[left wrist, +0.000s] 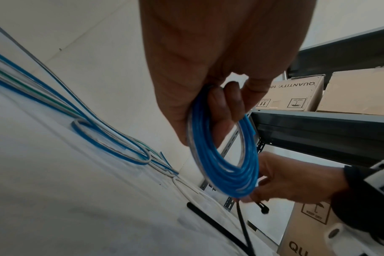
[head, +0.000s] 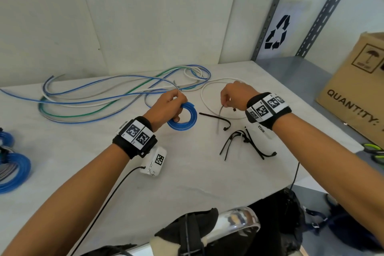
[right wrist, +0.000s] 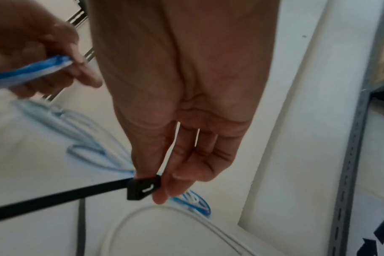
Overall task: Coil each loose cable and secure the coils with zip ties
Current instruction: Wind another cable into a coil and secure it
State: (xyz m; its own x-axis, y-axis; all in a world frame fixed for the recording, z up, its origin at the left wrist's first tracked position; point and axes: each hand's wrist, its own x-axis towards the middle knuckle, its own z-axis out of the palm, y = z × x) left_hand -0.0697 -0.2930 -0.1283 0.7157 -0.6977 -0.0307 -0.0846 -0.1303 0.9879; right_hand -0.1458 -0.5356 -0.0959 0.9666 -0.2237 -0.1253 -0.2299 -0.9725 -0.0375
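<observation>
My left hand (head: pixel 178 108) grips a small coil of blue cable (head: pixel 182 119) and holds it just above the white table (head: pixel 187 172); in the left wrist view the fingers (left wrist: pixel 219 107) pass through the coil (left wrist: pixel 228 171). To its right, my right hand (head: pixel 225 103) pinches a black zip tie (head: pixel 220 115) whose strap hangs down. The right wrist view shows the thumb and fingers (right wrist: pixel 175 183) holding the tie's head (right wrist: pixel 143 188), with the strap running left. Tie and coil are apart.
Long loose blue, green and white cables (head: pixel 104 97) sprawl across the back of the table, with a white loop (head: pixel 207 100) behind my right hand. Spare zip ties (head: pixel 245 142) lie front right. Finished coils (head: pixel 12 170) sit far left. A cardboard box (head: pixel 357 89) stands on the shelf.
</observation>
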